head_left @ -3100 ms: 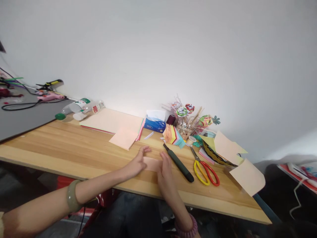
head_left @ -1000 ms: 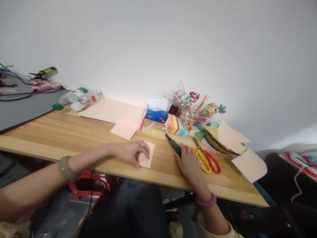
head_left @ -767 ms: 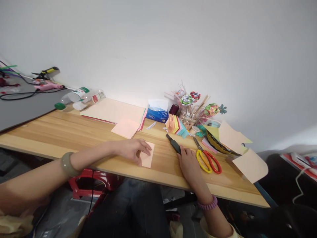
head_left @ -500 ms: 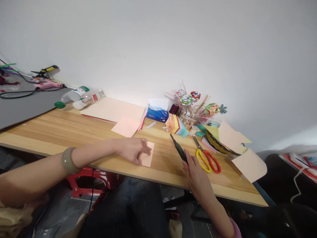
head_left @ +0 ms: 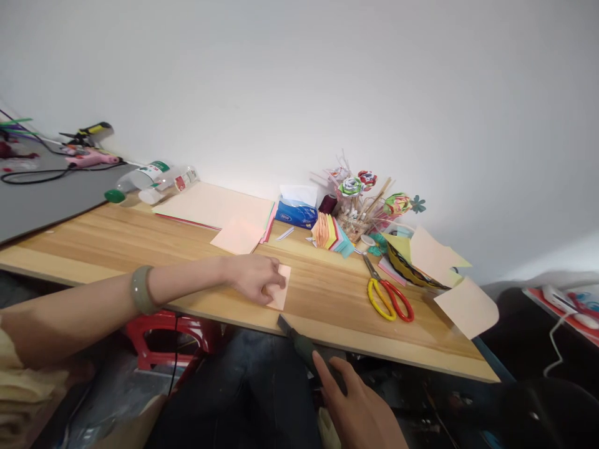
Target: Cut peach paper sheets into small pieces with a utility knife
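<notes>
My left hand (head_left: 256,278), fingers curled, presses down on a small folded piece of pale peach paper (head_left: 282,288) near the table's front edge. The hand covers the left part of this paper. In my right hand (head_left: 352,399) is a utility knife (head_left: 303,348) with a dark green handle. Its blade points up and left, just below the paper by the table edge, while the handle's end is hidden by my fingers. A pair of scissors (head_left: 389,298) with yellow and red handles lies on the table to the right.
Behind my left hand are a peach square (head_left: 238,237) and large paper sheets (head_left: 215,206). A tissue pack (head_left: 296,215), a fanned paper stack (head_left: 327,231) and paper flowers (head_left: 352,186) stand along the wall. Plastic bottles (head_left: 140,178) lie at left; loose papers (head_left: 468,307) overhang the right side.
My right hand has picked up the utility knife from the table and brought it left and toward me, to the front edge. My left hand has moved onto the paper and curled its fingers more tightly.
</notes>
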{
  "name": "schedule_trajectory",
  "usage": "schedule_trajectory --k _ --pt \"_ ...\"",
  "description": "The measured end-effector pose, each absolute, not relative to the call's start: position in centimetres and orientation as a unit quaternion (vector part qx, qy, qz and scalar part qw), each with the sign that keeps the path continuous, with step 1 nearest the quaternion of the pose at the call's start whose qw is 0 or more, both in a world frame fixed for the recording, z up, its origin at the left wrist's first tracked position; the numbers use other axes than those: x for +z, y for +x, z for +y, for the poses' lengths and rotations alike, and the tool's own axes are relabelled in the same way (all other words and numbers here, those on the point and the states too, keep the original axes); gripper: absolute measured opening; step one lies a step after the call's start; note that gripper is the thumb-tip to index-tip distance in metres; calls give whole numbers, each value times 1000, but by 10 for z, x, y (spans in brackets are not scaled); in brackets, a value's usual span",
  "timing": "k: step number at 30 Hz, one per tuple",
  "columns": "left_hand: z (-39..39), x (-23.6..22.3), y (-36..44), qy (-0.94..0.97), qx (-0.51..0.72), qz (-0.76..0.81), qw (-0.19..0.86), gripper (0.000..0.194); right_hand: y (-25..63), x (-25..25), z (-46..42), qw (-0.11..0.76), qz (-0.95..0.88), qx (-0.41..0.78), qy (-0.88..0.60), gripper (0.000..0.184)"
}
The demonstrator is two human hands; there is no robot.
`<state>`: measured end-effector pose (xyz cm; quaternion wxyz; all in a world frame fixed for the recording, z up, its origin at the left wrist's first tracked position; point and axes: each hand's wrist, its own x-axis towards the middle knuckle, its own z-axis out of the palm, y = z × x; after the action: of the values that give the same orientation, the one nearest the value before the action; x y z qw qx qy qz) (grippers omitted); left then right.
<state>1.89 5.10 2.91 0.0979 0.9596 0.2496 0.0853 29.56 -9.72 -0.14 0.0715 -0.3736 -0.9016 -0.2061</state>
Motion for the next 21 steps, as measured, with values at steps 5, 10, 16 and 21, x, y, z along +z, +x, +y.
schedule_trajectory --k 5,10,16,21 --pt "54 28 20 960 87 246 100 25 292 2 -97 71 -902 -211 -370 58" --pt "54 29 20 961 80 245 99 22 288 1 -96 60 -894 -231 -379 62" --pt "54 29 20 961 76 248 93 25 286 1 -95 52 -893 -245 -375 61" --pt "54 32 19 963 80 243 86 23 284 4 -95 45 -895 -238 -374 63"
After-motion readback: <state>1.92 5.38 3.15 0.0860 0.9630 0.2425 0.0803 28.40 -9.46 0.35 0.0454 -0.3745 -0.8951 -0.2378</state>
